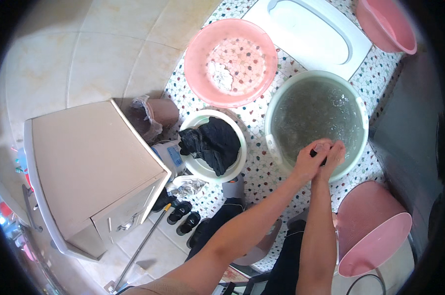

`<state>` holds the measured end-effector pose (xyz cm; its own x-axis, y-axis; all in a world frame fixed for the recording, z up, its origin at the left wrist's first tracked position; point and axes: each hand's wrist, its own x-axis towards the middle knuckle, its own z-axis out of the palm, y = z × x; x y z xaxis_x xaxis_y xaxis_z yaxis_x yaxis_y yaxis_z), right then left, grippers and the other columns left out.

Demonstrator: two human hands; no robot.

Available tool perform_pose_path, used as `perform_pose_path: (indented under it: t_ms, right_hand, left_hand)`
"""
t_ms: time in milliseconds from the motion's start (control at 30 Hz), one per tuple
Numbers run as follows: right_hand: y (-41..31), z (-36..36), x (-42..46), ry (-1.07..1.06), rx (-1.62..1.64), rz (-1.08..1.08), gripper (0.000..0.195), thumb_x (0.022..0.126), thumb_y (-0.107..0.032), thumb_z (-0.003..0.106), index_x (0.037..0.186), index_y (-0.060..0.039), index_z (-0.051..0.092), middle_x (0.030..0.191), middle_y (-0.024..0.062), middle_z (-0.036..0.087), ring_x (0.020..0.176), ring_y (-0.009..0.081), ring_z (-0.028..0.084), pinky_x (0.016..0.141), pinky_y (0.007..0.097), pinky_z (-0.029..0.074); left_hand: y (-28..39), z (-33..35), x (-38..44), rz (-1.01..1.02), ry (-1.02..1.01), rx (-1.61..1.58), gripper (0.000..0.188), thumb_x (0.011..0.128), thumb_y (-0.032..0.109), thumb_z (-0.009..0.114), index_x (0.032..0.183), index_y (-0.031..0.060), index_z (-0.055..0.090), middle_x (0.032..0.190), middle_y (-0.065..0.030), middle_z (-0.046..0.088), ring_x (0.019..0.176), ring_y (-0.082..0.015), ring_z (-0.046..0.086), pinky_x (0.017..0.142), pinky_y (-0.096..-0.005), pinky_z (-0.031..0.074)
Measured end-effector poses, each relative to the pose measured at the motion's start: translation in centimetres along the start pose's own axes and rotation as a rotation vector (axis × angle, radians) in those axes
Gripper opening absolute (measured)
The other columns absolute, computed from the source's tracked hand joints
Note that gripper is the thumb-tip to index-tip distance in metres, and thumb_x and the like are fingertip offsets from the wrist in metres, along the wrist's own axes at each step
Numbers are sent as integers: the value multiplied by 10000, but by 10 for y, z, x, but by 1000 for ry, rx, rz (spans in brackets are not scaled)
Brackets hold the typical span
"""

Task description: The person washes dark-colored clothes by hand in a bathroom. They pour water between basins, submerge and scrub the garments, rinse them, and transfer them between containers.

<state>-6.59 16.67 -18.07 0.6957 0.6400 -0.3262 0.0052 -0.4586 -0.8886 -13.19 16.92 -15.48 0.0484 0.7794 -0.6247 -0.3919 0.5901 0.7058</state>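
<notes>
My left hand (311,158) and my right hand (332,158) are pressed together over the near side of a pale green plastic tub (269,121) of murky water (307,114). Between them they squeeze a small dark piece of cloth (314,152), mostly hidden by the fingers. Left of the tub, a smaller pale basin (243,147) holds dark, crumpled clothing (218,145). Beyond it stands a pink translucent basin (196,59) with a bunched white cloth (220,75) inside.
A white squat toilet (311,31) lies beyond the tub, with another pink basin (388,25) at its right. A pink bucket (366,221) lies tipped at the near right. At left are a cabinet (93,166), a lined bin (163,112), black shoes (188,223) and a metal pole (143,245).
</notes>
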Motion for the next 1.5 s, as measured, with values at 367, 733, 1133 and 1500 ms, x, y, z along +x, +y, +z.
perform_pose_path:
  t_ms: [367, 733, 1133, 1500]
  right_hand:
    - [1, -26, -16, -158, 51, 284, 479, 1019, -345, 473, 1393, -57, 396, 1241, 100, 523, 1095, 176, 521, 905, 314, 398]
    - [115, -120, -38, -166, 138, 835, 508, 1007, -441, 436, 1308, -32, 448, 1186, 156, 538, 965, 263, 604, 755, 384, 529]
    - [106, -89, -13, -29, -3, 613, 583, 987, -492, 428, 1229, 35, 485, 1093, 176, 591, 828, 301, 660, 523, 414, 600]
    - [44, -68, 66, -64, -27, 478, 509, 1009, -413, 420, 1154, 67, 504, 971, 177, 628, 688, 247, 661, 402, 326, 561]
  left_hand:
    - [58, -45, 97, 279, 611, 184, 319, 885, 260, 655, 811, -51, 663, 770, -50, 643, 676, -126, 533, 637, -312, 443]
    - [81, -162, 56, -302, 314, 386, 703, 946, 398, 566, 1477, 6, 322, 1415, -141, 479, 1256, -254, 477, 1007, -359, 391]
    - [-30, -123, 14, -234, 371, 299, 336, 1014, 286, 483, 1261, 74, 567, 963, -70, 660, 797, -174, 640, 604, -289, 535]
    - [22, -77, 49, -211, 284, 216, 403, 1014, 342, 484, 1282, 44, 531, 1078, -70, 627, 872, -200, 666, 652, -369, 605]
